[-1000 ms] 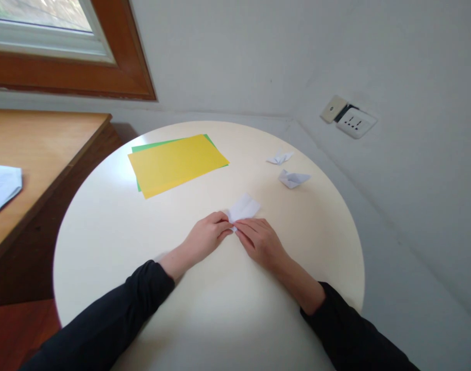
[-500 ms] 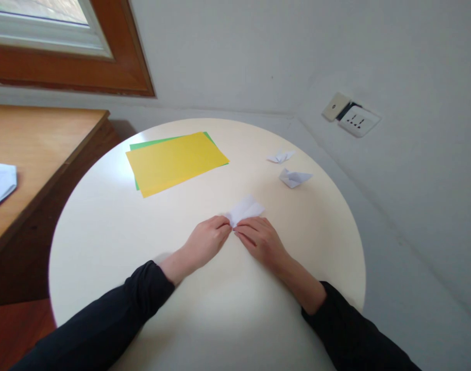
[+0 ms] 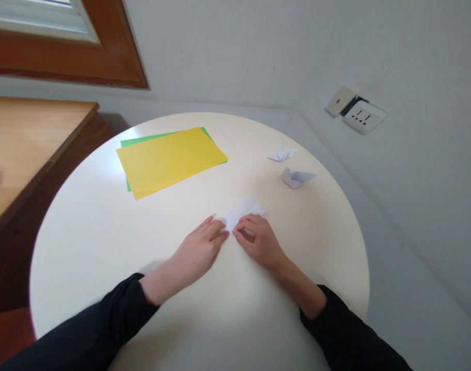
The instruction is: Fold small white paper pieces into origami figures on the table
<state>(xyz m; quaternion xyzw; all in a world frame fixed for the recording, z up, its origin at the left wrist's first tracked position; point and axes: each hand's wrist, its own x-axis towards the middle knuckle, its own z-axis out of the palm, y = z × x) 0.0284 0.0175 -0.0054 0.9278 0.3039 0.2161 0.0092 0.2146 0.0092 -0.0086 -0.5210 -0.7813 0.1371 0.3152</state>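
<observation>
Round table with papers

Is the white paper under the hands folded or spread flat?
Folded: the white paper is a small narrow strip with crease lines, lying on the table, with both hands' fingertips pressing its near end.

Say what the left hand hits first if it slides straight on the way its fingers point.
The left hand points up and right, fingertips already at the near end of the folded white paper. Straight on, it would run onto that paper first. Beyond it, roughly in line, sits a small folded paper piece, though depth is uncertain.
</observation>
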